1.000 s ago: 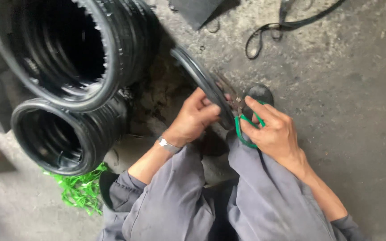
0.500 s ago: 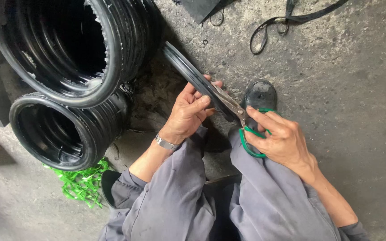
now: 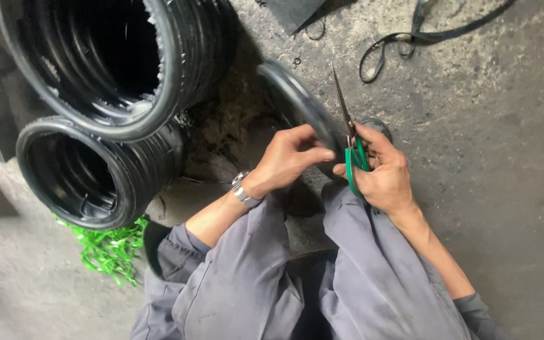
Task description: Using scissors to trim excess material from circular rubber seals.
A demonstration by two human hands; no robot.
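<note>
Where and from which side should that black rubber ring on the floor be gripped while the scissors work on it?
Grip the black rubber ring on its near rim, coming from the left, much as the left hand does. Its band is thin enough to pinch there, and the right hand holds the green-handled scissors on the right side, blades pointing away, so that side is probably best left free.

Rough, stained grey concrete floor (image 3: 486, 157) — pretty grimy. Stacked black rubber rings (image 3: 96, 63) on the left, green plastic strapping (image 3: 109, 249) and a loose black strap (image 3: 423, 31) lying around.
</note>
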